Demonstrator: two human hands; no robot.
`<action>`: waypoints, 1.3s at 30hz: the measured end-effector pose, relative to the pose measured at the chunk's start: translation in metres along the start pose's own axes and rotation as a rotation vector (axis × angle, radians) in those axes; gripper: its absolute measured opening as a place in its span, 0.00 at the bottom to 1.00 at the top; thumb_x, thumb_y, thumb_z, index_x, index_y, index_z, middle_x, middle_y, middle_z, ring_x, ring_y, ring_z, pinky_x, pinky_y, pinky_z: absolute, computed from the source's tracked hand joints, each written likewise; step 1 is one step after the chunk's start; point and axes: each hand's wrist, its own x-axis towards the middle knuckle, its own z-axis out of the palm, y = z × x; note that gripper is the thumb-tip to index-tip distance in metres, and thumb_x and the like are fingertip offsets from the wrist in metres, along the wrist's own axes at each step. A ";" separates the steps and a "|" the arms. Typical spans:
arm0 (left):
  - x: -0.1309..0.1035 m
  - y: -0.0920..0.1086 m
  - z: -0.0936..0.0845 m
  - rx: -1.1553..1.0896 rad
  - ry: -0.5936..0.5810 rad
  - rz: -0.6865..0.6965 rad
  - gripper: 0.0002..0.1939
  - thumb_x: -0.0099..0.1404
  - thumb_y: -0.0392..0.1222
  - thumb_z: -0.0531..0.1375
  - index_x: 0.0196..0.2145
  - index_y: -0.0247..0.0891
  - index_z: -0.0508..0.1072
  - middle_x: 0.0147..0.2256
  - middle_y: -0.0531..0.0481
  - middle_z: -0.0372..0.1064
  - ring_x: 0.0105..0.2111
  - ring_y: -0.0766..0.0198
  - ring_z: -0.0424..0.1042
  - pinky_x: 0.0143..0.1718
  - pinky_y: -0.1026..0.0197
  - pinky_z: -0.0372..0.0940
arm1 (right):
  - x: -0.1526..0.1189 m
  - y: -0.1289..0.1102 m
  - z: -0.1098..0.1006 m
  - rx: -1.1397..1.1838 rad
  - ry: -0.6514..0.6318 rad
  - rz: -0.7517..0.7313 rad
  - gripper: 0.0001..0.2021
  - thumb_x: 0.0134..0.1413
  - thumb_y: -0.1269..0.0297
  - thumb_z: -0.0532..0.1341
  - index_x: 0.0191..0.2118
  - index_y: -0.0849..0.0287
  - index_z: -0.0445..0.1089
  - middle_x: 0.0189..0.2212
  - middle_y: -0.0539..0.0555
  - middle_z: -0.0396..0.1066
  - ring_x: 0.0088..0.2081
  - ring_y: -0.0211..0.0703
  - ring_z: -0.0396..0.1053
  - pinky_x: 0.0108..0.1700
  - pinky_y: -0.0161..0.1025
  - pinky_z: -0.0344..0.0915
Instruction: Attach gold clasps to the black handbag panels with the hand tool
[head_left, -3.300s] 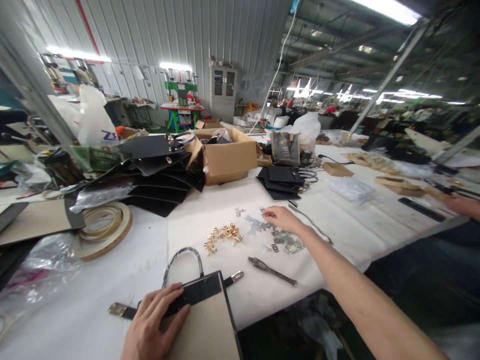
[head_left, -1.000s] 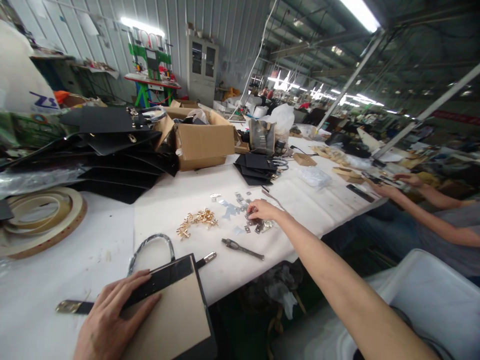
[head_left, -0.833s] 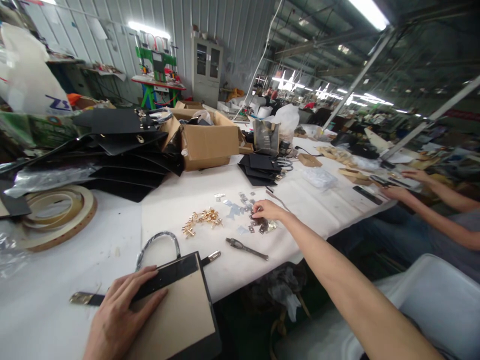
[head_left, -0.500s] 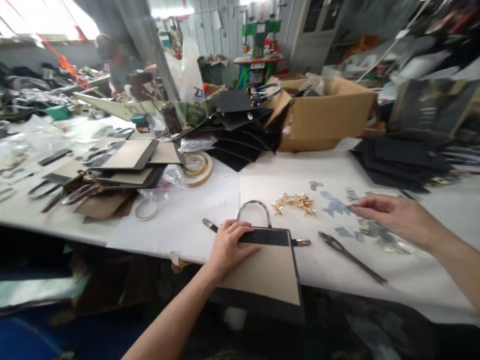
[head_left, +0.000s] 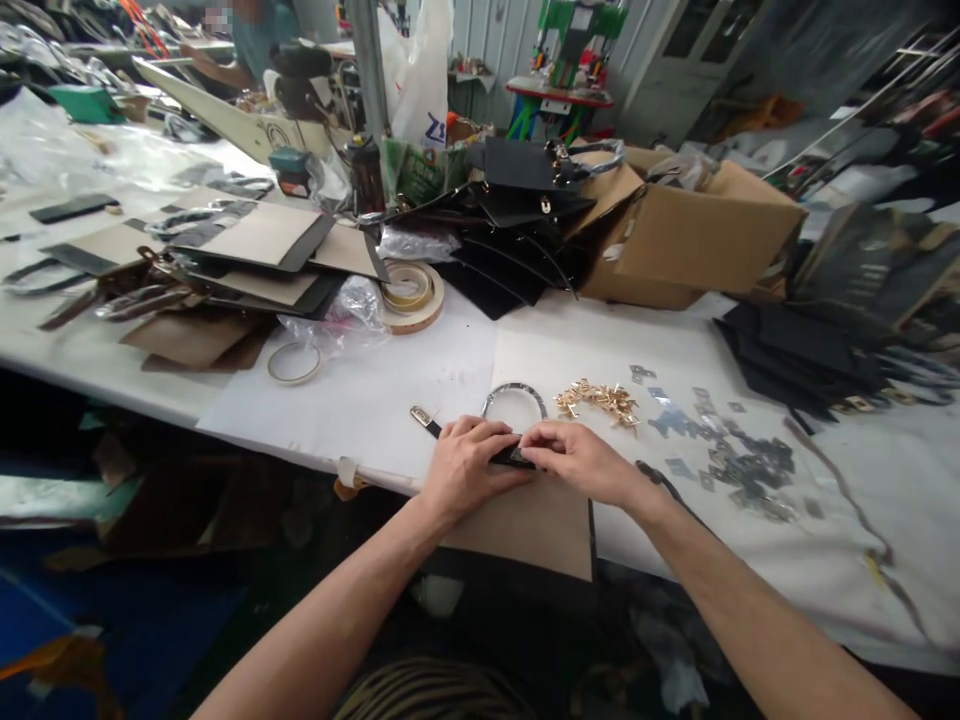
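Note:
A beige-backed black bag panel (head_left: 551, 535) overhangs the table's front edge, with a curved handle (head_left: 514, 388) beyond its top. A strap with a metal end (head_left: 422, 416) sticks out on the left. My left hand (head_left: 469, 462) holds the panel down, fingers bent over its black top strip and thumb apart. Close against it, my right hand (head_left: 574, 458) pinches a small metal plate at that strip, mostly covered by the fingertips. Beyond the hands lies a heap of gold-coloured metal fittings (head_left: 600, 400). Flat metal plates (head_left: 757, 455) are scattered to its right.
Dark pliers (head_left: 660, 480) lie partly under my right forearm. Stacked panels (head_left: 255, 240), tape rolls (head_left: 412, 295) and a tape ring (head_left: 294, 363) are at left. Black bag pieces (head_left: 495, 260), a cardboard box (head_left: 697, 235) and more black pieces (head_left: 787, 350) stand behind. A person (head_left: 259, 45) is far left.
My right hand has moved left from the scattered plates to the panel's top strip, bringing a small metal plate. My left hand stays on the panel. The view has shifted.

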 end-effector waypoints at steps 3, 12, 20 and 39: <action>0.000 0.000 0.000 -0.019 -0.001 -0.016 0.22 0.64 0.59 0.68 0.53 0.51 0.79 0.53 0.53 0.77 0.51 0.51 0.71 0.53 0.47 0.64 | 0.004 0.002 0.003 -0.072 -0.023 0.014 0.08 0.58 0.61 0.62 0.35 0.57 0.77 0.27 0.49 0.73 0.30 0.41 0.69 0.35 0.39 0.64; -0.002 -0.003 0.002 -0.038 0.008 -0.030 0.22 0.64 0.59 0.69 0.52 0.48 0.77 0.54 0.51 0.77 0.52 0.52 0.70 0.54 0.47 0.63 | 0.010 0.000 0.011 -0.310 0.059 -0.053 0.06 0.57 0.64 0.63 0.34 0.55 0.78 0.35 0.52 0.77 0.34 0.43 0.73 0.37 0.39 0.66; -0.002 -0.001 0.001 -0.037 0.011 -0.035 0.22 0.64 0.58 0.68 0.51 0.47 0.76 0.53 0.51 0.77 0.52 0.51 0.70 0.54 0.47 0.63 | 0.011 0.001 0.014 -0.337 0.082 -0.074 0.05 0.58 0.67 0.63 0.34 0.54 0.77 0.34 0.51 0.75 0.34 0.42 0.72 0.38 0.39 0.67; -0.007 -0.013 0.003 -0.180 0.078 0.010 0.09 0.65 0.47 0.70 0.42 0.46 0.80 0.53 0.49 0.77 0.53 0.53 0.72 0.55 0.46 0.66 | -0.010 0.013 0.033 -0.420 0.266 -0.145 0.08 0.67 0.67 0.58 0.41 0.52 0.76 0.40 0.53 0.74 0.42 0.47 0.73 0.45 0.44 0.69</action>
